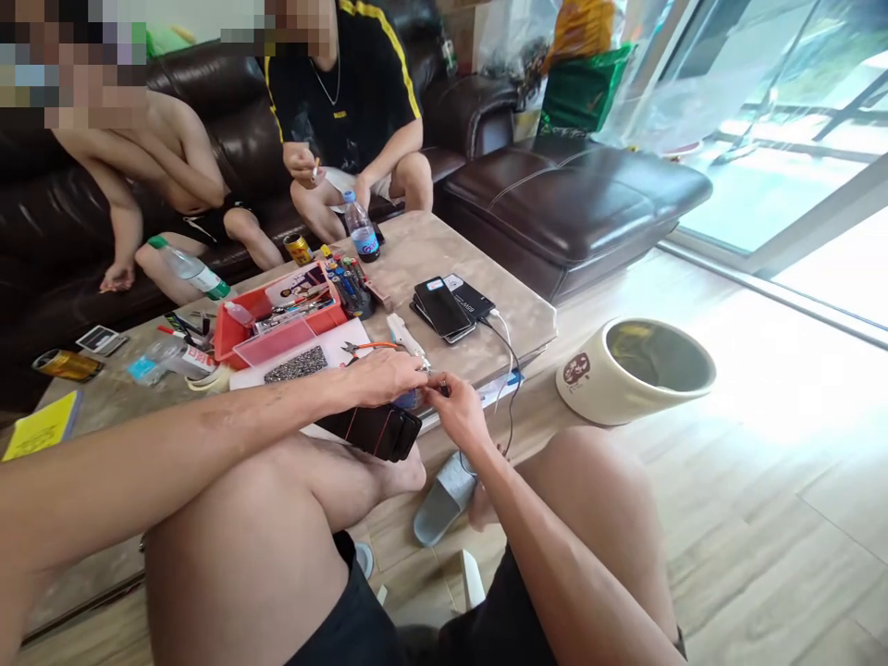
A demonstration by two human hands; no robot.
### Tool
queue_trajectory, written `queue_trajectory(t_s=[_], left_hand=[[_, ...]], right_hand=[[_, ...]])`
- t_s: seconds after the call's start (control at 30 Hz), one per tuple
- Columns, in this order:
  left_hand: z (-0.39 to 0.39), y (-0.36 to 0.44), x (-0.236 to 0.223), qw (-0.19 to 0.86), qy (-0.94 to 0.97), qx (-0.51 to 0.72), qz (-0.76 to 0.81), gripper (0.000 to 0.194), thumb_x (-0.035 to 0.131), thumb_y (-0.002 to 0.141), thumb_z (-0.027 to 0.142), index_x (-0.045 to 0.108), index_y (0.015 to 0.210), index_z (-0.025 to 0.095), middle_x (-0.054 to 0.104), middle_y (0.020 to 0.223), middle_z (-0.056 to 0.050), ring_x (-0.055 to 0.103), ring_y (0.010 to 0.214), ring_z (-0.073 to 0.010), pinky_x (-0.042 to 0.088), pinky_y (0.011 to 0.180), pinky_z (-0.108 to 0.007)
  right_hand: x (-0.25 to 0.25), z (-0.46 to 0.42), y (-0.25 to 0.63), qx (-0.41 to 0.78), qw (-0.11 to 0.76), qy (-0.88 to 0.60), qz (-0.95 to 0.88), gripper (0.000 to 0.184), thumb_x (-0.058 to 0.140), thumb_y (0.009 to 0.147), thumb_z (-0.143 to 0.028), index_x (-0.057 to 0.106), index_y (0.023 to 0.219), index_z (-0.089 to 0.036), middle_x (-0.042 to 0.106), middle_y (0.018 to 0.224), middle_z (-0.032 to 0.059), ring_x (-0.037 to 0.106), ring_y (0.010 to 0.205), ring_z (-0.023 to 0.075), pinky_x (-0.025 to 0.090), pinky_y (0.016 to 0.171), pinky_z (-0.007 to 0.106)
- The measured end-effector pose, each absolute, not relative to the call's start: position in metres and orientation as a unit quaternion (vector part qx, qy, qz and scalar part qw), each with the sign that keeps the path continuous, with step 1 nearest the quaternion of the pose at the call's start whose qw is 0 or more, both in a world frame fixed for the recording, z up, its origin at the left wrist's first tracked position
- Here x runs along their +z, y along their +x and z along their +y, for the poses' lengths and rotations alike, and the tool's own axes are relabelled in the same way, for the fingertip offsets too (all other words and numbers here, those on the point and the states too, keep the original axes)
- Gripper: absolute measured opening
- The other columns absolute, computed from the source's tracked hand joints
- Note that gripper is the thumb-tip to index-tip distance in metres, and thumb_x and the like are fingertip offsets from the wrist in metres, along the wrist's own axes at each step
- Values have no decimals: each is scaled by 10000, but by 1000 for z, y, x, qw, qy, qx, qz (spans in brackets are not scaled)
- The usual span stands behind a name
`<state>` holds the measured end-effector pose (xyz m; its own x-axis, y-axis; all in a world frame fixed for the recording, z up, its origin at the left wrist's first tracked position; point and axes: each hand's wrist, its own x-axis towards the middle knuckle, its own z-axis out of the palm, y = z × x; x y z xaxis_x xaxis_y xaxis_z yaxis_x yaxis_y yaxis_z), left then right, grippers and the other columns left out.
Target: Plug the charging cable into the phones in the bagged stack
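My left hand (387, 376) and my right hand (456, 407) meet at the near edge of the low table (517, 268). Both are closed in a pinch at the fingertips, around something too small to make out. Just beyond my left hand lie pliers with orange handles (375, 346) and a white tool (408, 339). A glittery grey patch (297, 363) rests on a white sheet beside them. Below my left hand is a dark, box-like object (380, 433) with thin red lines; what supports it is partly hidden.
A red open box (277, 319) of tools, a bundle of markers (351, 285), stacked phones (444, 308) with cables, bottles (361, 231) and cans crowd the table. Two people sit on the dark sofa (228, 129) opposite. A cream bin (635, 370) and grey slipper (444, 504) are on the floor.
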<state>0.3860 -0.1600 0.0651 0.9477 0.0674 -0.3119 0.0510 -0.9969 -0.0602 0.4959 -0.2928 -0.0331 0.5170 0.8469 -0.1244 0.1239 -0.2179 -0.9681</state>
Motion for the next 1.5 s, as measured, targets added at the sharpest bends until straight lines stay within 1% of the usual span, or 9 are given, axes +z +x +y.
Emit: queue_trajectory(t_s=[0.2,0.37,0.63,0.83,1.07,1.2,1.33,1.43,1.5], left_hand=[[-157,389,64,55,-984,168,28,224,550,946,78,729,1038,176,705,971,-88,604,805,-196,318,642,-314],[-155,387,69,73,-980,177,53,196,558,967,107,726,1011,197,734,978,-70,636,846,-197,355,710,-317],[-147,378,69,90,-978,160,98,244,502,1005,127,727,1056,206,741,1063,-107,645,884,-214,382,751,-342],[-142,382,61,89,-978,148,114,195,576,961,123,745,997,213,734,1020,-92,646,822,-195,377,670,-325],[-140,386,57,80,-980,154,99,178,641,878,96,763,856,224,705,887,-52,625,721,-181,307,557,-331],[-137,381,61,81,-986,135,61,176,603,920,143,764,887,204,686,950,-70,631,767,-190,323,571,-325],[-137,381,65,76,-987,137,32,224,539,988,211,750,921,179,666,993,-75,630,817,-193,357,611,-312],[-139,386,63,57,-987,146,33,208,541,981,186,747,989,170,665,1015,-81,629,853,-207,389,653,-310],[-141,389,61,39,-988,143,40,222,542,966,147,743,1059,169,668,1038,-89,630,877,-214,415,694,-309]], right_hand=[[-26,-296,497,343,502,-712,-352,100,618,782,-311,686,784,-238,743,714,-7,647,755,215,434,727,305],[-27,-298,497,349,498,-711,-353,158,603,781,-354,695,817,-230,746,718,6,646,756,223,432,727,313],[-30,-298,496,347,489,-713,-362,178,591,804,-378,686,824,-228,760,755,12,664,773,225,436,739,318],[-32,-298,494,339,465,-729,-369,92,627,813,-294,692,827,-231,754,719,-4,671,749,218,426,724,309],[-37,-296,495,349,462,-735,-353,75,630,836,-275,676,856,-219,761,715,9,694,772,219,443,722,301],[-40,-297,498,366,473,-720,-351,130,632,842,-323,691,851,-207,770,759,14,700,789,213,464,728,291],[-36,-295,497,376,479,-711,-352,265,576,902,-403,725,974,-196,775,840,20,714,792,198,482,736,280],[-31,-290,493,358,466,-725,-359,314,633,873,-448,736,1004,-182,766,896,44,692,827,209,461,737,281],[-29,-286,490,344,454,-735,-367,285,659,854,-428,745,968,-182,751,869,40,661,808,206,434,718,277]])
